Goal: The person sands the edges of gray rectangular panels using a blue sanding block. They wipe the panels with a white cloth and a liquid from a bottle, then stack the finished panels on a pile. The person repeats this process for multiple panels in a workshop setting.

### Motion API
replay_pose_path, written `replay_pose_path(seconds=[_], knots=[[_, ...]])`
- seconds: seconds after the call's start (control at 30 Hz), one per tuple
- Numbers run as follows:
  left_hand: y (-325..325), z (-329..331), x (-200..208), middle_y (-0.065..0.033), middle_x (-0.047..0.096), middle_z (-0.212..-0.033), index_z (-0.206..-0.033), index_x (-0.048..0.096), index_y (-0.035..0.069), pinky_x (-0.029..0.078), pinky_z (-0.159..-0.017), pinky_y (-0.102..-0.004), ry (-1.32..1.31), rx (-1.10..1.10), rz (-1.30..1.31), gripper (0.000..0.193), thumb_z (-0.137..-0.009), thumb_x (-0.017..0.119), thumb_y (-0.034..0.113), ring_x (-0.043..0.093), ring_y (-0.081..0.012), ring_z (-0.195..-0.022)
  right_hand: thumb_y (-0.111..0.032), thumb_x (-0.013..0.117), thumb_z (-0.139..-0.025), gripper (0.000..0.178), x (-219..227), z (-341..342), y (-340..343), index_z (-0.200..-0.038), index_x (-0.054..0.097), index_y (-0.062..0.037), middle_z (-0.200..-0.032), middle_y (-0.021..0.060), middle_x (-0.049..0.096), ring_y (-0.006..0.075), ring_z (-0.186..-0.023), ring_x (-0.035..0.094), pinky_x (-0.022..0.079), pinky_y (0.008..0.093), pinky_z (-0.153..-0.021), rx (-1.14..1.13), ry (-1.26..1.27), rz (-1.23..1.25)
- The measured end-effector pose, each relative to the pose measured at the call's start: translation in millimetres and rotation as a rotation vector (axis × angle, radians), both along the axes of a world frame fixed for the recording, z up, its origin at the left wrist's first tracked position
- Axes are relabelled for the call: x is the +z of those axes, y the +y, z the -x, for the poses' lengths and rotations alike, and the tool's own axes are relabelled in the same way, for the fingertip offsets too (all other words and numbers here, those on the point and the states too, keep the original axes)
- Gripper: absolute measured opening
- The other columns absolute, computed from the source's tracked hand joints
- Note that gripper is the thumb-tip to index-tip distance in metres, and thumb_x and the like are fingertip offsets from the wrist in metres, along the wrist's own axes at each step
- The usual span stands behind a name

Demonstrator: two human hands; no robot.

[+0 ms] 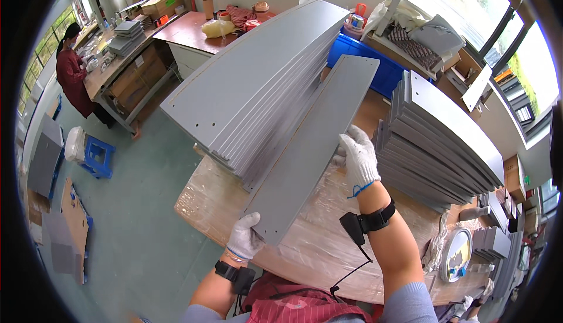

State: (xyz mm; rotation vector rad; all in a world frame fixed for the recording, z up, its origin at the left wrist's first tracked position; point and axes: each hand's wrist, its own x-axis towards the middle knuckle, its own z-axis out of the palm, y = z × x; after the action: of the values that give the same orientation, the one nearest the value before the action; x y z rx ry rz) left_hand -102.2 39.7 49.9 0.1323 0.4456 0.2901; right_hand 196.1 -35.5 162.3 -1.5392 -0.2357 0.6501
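Observation:
A long grey panel (314, 141) with small holes near its ends slants across the middle, above the wrapped table. My gloved left hand (245, 238) grips its near left corner, thumb on top. At its right long edge is my gloved right hand (359, 156), fingers curled round the edge and partly hidden under it. Left of the held panel rises a tall stack of similar grey panels (258, 70). Another stack of grey panels (451, 129) stands to the right, its layers slightly uneven.
Plastic film covers the table (316, 247). A blue bin (366, 53) sits behind the stacks. A round white tub (456, 255) lies at the right near edge, close to a rag. At the far left a person (73, 73) works at a bench beside a blue stool (97, 156).

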Motion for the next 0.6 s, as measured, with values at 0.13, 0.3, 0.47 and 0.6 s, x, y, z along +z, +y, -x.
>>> replay_pose_path(seconds=[0.13,0.3,0.47,0.6], knots=[[21.8,-25.0,-8.7,-0.0125,0.068,-0.121,-0.125,0.061,-0.001,0.052,-0.101,-0.0413,0.043,0.048,0.021,0.037,-0.09,0.067,0.012,0.066,-0.0257,-0.113,-0.009,0.059,-0.095,0.048,8.3,35.4,-10.9,-0.14,0.048,0.0012,-0.097,0.0087,0.065,0.0136,-0.073,0.062,0.051,0.0256,-0.059,0.032,0.099,0.021],[47.4,-47.2,-48.5,-0.0123,0.067,-0.119,-0.124,0.06,0.0,0.054,-0.098,-0.0411,0.092,0.053,-0.018,0.035,-0.09,0.064,0.005,0.066,-0.0267,-0.11,-0.012,0.06,-0.094,0.039,-3.7,54.3,-36.7,-0.13,0.057,0.0009,-0.095,0.0064,0.067,0.0129,-0.076,0.063,0.053,0.0272,-0.064,0.206,0.174,0.182],[63.5,-55.1,-68.8,-0.0153,0.063,-0.126,-0.126,0.058,-0.001,0.054,-0.099,-0.0443,0.219,0.017,-0.163,0.034,-0.093,0.06,0.006,0.063,-0.0301,-0.115,-0.02,0.062,-0.092,0.052,-64.6,70.6,-49.2,-0.138,0.052,0.002,-0.104,0.0106,0.069,0.0144,-0.082,0.065,0.055,0.0291,-0.073,0.361,0.197,0.388],[66.4,-62.5,-56.2,-0.0123,0.067,-0.115,-0.123,0.06,0.002,0.058,-0.086,-0.0437,0.345,0.054,-0.259,0.031,-0.095,0.063,0.016,0.068,-0.0277,-0.102,-0.032,0.06,-0.091,0.072,-131.0,70.8,-33.3,-0.15,0.036,0.0024,-0.136,0.0262,0.057,0.0342,-0.123,0.059,0.046,0.0385,-0.101,0.449,-0.027,0.472]])
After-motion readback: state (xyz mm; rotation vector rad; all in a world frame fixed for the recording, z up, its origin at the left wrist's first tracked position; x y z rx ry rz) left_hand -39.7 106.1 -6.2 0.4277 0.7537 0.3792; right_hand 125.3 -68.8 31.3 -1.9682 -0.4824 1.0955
